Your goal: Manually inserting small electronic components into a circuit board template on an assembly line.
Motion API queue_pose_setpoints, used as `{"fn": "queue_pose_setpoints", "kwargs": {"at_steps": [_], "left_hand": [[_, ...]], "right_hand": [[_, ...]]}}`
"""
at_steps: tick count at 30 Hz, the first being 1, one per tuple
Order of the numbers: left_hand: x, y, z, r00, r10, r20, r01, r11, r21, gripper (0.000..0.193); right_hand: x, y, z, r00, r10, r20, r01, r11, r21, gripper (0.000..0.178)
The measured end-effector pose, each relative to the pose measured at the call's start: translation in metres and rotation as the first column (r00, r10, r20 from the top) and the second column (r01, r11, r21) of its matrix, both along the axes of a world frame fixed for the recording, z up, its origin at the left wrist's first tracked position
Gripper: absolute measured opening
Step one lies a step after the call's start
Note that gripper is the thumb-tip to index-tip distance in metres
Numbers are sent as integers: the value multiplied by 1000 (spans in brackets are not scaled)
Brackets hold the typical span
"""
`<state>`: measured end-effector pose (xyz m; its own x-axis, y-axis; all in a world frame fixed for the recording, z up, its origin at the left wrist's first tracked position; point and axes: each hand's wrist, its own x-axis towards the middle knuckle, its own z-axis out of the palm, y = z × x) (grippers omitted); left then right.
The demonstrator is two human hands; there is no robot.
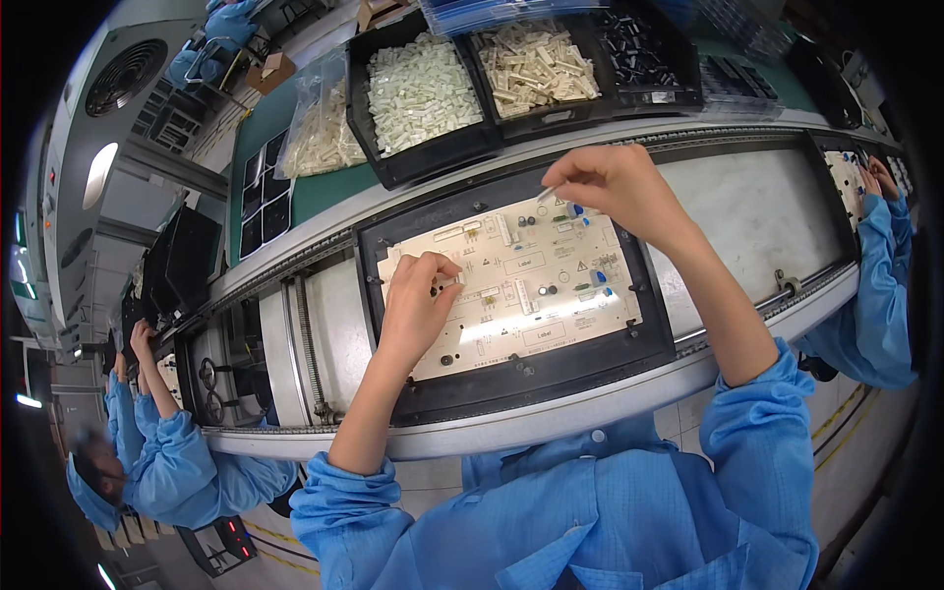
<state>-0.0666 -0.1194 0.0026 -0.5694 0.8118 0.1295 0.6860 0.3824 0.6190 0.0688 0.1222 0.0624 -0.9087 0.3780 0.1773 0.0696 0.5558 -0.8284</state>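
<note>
A cream circuit board (501,339) lies in a black carrier frame (462,393) on the conveyor in front of me. On the board stand white connectors (522,297), small dark capacitors and blue components (598,278). My left hand (421,300) is over the board's left part, thumb and forefinger pinched close to its surface; what sits between the tips is mostly hidden. Above the board's far right edge, my right hand (615,192) pinches a small pale part (548,193), held clear of the board.
Beyond the conveyor rail, black bins hold white connectors (423,93), cream parts (536,64) and black parts (634,49). A plastic bag of cream pieces (324,138) lies beside them. Co-workers in blue work at the left (187,442) and right (875,285). Metal rails (590,398) border the line.
</note>
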Motion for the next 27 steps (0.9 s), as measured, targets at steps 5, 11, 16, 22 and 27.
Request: {"fn": "queue_pose_setpoints", "kwargs": {"at_steps": [5,11,16,22,27], "left_hand": [[4,11,16,942,-178,-286,156,983,-100,21],[4,6,13,846,-192,-497,206,978,-26,24],[17,-4,11,644,-362,-674,269,932,-243,19],[5,9,19,659,-471,-586,335,882,-332,17],[-73,71,26,891,-126,-436,230,954,193,21]], "right_hand": [[18,-3,-19,999,-13,-51,5,985,-170,10],[26,-2,-23,998,0,-66,-8,992,-125,9],[26,-7,-22,987,24,-157,-29,999,-30,9],[26,-9,-25,997,-19,-71,10,991,-130,10],[26,-28,-23,998,-34,53,46,970,-240,8]]}}
